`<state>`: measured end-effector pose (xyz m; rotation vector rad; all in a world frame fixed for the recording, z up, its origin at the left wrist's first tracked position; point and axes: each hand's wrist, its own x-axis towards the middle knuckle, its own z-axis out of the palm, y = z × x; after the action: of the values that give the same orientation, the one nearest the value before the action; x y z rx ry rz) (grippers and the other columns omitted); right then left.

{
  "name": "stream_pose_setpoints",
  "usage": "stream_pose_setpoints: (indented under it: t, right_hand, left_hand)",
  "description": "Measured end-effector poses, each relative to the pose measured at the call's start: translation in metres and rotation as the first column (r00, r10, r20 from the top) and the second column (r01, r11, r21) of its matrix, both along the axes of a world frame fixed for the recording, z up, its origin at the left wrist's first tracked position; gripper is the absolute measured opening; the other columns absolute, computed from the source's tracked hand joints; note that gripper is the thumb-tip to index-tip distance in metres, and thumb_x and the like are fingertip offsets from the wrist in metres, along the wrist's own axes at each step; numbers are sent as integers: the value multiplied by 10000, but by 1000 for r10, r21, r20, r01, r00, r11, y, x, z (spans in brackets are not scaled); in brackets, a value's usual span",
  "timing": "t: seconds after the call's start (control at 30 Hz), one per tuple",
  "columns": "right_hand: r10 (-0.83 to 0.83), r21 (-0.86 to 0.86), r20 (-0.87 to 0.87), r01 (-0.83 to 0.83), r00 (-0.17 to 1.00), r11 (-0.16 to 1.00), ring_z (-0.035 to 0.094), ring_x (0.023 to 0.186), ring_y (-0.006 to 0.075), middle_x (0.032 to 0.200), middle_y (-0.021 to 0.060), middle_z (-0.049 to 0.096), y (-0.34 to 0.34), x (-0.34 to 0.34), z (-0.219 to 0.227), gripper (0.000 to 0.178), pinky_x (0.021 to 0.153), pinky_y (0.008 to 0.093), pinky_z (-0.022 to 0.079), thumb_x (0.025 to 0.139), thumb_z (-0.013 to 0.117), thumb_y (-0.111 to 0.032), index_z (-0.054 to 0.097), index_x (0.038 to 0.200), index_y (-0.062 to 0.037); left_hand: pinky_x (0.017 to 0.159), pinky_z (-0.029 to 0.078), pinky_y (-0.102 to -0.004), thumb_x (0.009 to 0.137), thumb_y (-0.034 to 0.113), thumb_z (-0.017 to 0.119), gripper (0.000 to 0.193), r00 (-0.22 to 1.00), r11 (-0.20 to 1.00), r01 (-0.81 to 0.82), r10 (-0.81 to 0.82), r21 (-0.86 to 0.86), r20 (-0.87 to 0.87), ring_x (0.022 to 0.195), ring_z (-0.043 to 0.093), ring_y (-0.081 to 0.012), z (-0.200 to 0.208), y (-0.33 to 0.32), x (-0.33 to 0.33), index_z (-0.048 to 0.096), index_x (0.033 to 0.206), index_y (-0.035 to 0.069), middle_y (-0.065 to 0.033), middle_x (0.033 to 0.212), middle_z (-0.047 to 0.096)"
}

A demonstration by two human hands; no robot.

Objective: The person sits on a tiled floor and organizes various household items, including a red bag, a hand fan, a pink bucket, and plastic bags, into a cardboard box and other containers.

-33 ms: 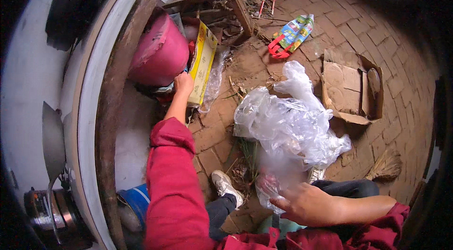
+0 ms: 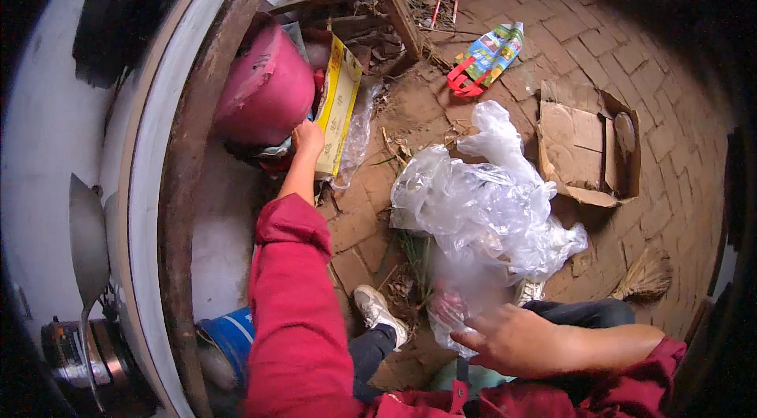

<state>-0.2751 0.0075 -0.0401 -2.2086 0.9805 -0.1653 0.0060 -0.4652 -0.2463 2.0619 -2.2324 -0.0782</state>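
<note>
At yellow cardboard's left edge, cannot tell left hand's grip; by plastic, nor right hand's; if tugging, could dislodge pink bucket.

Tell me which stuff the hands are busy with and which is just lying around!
Probably in use:
yellow box, pink tub (by left hand)
plastic (by right hand)

Seemingly lying about:
red-handled bag
carton
broom

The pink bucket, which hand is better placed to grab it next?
Probably the left hand: it is close beside the pink bucket, by the yellow-edged box. The right hand is much farther away, low in the view near the clear plastic.
</note>
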Motion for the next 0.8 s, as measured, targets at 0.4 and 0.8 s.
stream_pose_setpoints:
  t: [0.4, 0.8]
  right_hand:
    - [-616, 517, 745, 361, 257, 776, 486, 1173, 272, 1250, 219, 503, -413, 140, -113, 534, 968, 335, 380, 861, 534, -183, 361, 1314, 42]
    - [-342, -240, 581, 557, 738, 795, 158, 1376, 344, 1487, 218, 84, -456, 229, -77, 881, 1093, 437, 220, 673, 662, -179, 210, 1421, -69]
  left_hand:
    - [1035, 289, -435, 727, 546, 607, 785, 910, 970, 136, -43, 201, -412, 1255, 339, -422, -23, -30, 22, 484, 1217, -55, -296, 1303, 413]
    - [1041, 281, -389, 711, 696, 566, 1010, 688, 856, -59, 408, 514, -601, 1287, 336, -318, 13, -32, -25, 260, 1408, 32, -209, 1407, 336]
